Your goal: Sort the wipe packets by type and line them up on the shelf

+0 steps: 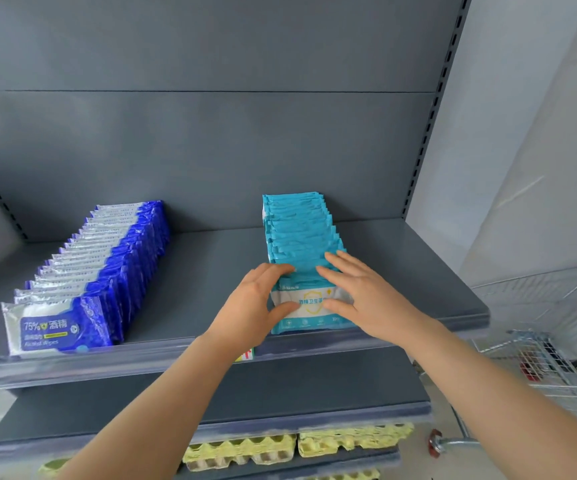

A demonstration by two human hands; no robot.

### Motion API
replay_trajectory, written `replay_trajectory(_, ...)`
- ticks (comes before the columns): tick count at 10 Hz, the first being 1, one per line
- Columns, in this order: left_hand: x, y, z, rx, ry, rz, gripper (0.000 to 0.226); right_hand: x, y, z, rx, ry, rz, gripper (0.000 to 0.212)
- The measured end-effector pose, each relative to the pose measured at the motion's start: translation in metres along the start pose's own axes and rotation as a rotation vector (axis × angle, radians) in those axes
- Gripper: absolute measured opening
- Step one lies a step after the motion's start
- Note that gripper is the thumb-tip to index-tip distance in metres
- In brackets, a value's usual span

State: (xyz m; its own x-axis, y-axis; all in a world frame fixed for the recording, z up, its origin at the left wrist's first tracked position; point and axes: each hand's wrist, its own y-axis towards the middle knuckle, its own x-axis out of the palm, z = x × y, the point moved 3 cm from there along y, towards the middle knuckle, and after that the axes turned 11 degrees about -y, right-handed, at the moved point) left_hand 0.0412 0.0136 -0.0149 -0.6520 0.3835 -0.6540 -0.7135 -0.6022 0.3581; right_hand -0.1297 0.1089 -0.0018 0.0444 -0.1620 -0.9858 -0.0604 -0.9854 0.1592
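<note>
Two rows of wipe packets stand on the grey shelf [197, 271]. On the left runs a row of dark blue and white packets [100, 268], from the back panel to the front edge. On the right runs a row of teal packets [299, 230]. My left hand [255, 303] and my right hand [366, 296] press on either side of the front teal packet [311, 303], fingers resting on the tops of the packets behind it. The hands cover part of that packet's face.
A lower grey shelf [280, 386] sits below, and yellow egg cartons [297, 445] lie beneath it. A wire shopping cart [557, 368] stands at the right. Slotted uprights frame the shelf's back panel.
</note>
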Motion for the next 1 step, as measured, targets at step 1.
replay_trajectory(1,-0.0134,-0.0124,0.0018,-0.026,0.015,0.085,0.055,-0.0211,-0.0074,-0.0024,0.024,-0.089,0.079,0.071)
